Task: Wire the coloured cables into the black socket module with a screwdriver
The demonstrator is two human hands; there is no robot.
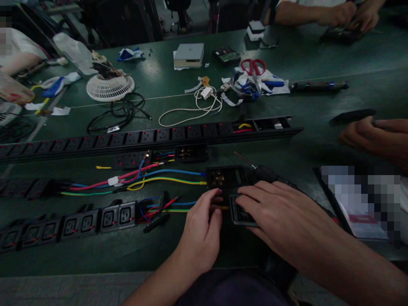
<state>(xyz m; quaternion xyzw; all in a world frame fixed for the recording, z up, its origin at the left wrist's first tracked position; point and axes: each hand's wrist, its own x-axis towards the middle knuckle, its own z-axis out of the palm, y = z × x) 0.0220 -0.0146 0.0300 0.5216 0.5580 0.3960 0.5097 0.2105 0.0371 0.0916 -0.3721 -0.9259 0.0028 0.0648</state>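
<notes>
My left hand (202, 229) is curled around blue and yellow-green wires (180, 210), its thumb and fingertips near a black terminal module. My right hand (274, 208) grips that black module (237, 212), fingers over the top and thumb at the near edge; much of it is hidden under the hand. The wires lead left to a black strip of sockets (83, 225). Just behind, another black module (225, 176) with brass terminals lies on the table, joined to blue and yellow wires (168, 176). A screwdriver (264, 172) lies beyond my right hand, its tip pointing left.
A long black socket strip (146, 136) crosses the green table (153, 114). Farther back are red-handled scissors (253, 68), a white cable (188, 117), a white fan guard (110, 87) and a grey box (189, 55). A co-worker's hand (376, 138) rests at right; others work farther back.
</notes>
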